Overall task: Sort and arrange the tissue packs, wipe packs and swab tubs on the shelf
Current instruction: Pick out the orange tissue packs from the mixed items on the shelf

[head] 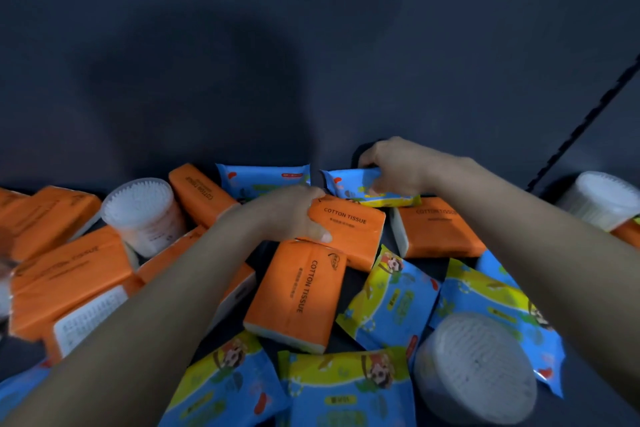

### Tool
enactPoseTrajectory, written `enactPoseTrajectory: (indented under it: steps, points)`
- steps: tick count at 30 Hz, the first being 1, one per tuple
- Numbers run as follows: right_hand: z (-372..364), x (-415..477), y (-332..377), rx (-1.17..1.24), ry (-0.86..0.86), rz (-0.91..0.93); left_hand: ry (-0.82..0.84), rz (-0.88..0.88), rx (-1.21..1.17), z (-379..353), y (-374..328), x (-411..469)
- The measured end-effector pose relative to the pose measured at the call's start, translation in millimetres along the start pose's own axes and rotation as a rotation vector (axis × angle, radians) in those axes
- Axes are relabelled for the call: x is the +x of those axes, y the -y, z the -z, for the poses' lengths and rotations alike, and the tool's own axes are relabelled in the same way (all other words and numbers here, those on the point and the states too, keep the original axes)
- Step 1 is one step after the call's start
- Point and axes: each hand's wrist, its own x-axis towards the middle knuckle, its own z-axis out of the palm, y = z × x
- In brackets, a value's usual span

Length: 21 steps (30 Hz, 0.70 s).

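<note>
Sorting looks barely begun: everything lies jumbled on the shelf (pixel 427 269). Left hand (pixel 294 215) grips an orange tissue pack (pixel 349 229); right hand (pixel 393 166), a far wipe pack (pixel 356 185).

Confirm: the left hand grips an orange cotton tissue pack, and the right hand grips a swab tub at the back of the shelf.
One error: the right hand grips a blue wipe pack, not a swab tub, at the back of the shelf. The head view shows it. The left hand does grip an orange cotton tissue pack.
</note>
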Motion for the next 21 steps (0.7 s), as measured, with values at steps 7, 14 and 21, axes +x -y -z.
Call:
enactPoseTrajectory:
  steps: [7, 14, 21]
  points:
    - [-1, -11, -7, 0.032, -0.090, -0.023, 0.119, 0.013, 0.079, -2, -6, 13]
    - [-4, -15, -6, 0.128, -0.113, -0.020, 0.063, 0.034, -0.048, -3, -7, 10]
    - [-7, -7, 4, 0.177, -0.143, -0.014, -0.190, -0.019, -0.169, -1, 11, -1]
